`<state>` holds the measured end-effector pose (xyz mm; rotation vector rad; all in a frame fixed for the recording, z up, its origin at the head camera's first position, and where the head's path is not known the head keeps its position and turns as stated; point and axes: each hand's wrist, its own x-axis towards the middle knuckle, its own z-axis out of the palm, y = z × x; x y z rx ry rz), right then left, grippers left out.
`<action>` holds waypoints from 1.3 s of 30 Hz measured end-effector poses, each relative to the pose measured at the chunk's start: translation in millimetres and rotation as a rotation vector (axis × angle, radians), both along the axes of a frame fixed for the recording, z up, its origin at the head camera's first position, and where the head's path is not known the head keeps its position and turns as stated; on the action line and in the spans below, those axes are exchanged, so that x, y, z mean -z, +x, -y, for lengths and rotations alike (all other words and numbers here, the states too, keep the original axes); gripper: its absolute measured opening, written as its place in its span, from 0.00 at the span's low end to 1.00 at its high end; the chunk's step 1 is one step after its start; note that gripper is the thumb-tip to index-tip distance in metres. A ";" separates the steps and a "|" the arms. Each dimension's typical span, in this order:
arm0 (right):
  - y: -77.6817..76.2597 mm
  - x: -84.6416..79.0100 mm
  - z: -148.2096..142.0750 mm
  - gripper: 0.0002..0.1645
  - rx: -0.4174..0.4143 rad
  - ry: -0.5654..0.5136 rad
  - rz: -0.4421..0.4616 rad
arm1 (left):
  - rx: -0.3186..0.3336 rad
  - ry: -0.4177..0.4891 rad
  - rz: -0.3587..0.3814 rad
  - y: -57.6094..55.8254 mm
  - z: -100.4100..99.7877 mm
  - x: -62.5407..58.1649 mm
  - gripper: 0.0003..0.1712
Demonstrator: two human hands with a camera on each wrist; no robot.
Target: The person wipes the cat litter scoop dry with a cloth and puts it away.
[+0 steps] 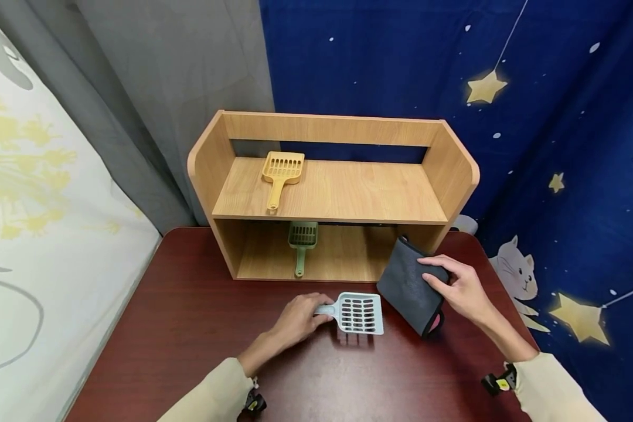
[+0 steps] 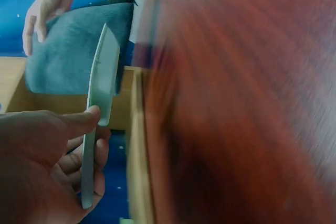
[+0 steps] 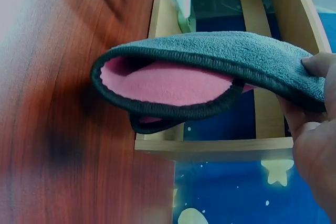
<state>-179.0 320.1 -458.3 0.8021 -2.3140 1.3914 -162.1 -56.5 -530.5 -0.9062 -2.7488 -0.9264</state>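
A pale blue scoop is held by its handle in the left hand, pinched between thumb and fingers, just over the dark red table and in front of the wooden shelf. A folded grey cloth is gripped along one edge by the right hand, thumb on one face and fingers on the other, near the shelf's right end; some pink lining and a black trim can be spotted at its open fold. Up on the top board, a yellow scoop is parked toward the left, and a green scoop is kept on the lower level, pretty much below it.
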 end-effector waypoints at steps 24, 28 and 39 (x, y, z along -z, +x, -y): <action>-19.1 -13.7 60.7 0.19 -0.280 0.061 0.174 | 0.200 0.048 0.045 -4.2 -5.1 -59.2 0.15; -21.3 -12.8 73.2 0.20 -0.322 0.063 0.149 | 0.224 0.050 0.060 -3.1 -12.6 -59.2 0.15; -18.4 -16.7 73.2 0.20 -0.330 0.081 0.174 | 0.246 0.062 0.049 -1.8 -15.1 -55.7 0.14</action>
